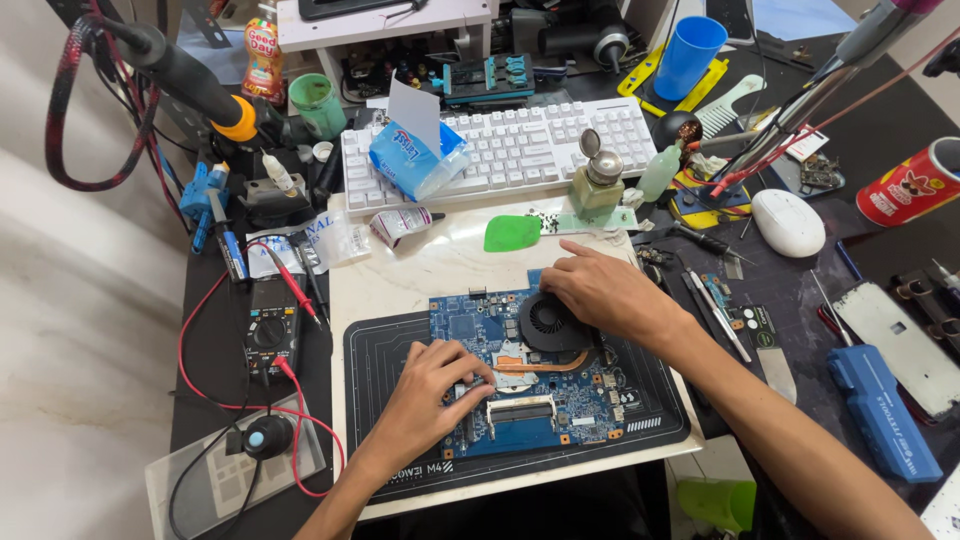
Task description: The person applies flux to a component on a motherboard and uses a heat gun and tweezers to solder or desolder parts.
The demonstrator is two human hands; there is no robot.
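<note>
- Laptop motherboard (pixel 545 385), blue, lies flat on a dark ribbed work mat (pixel 380 340) at the near edge of the pale worktop (pixel 440 265), straight below the camera; a round black cooling fan (pixel 548 322) sits on its upper right part, with a copper heat pipe (pixel 548 364) curving out from under it.
- Left hand (pixel 432 392) rests on the board's left half, fingers (pixel 470 372) curled and pressed down beside the metal heat plate; nothing is pinched between them, so far as shows.
- Right hand (pixel 610 292) lies over the fan's upper right edge, fingers together and flat, tips touching the board's top rim; whether they grip anything there I cannot tell.
- Judged from this, the step in hand is work on the fan and heat-pipe assembly, one hand steadying, the other feeling at the fan's edge.
- A next move would call for a careful, even touch; the pipe looks thin and easily bent.
- Green plastic pick (pixel 512 233) lies just beyond the board; a multimeter (pixel 272 330) sits left of the mat.
</note>
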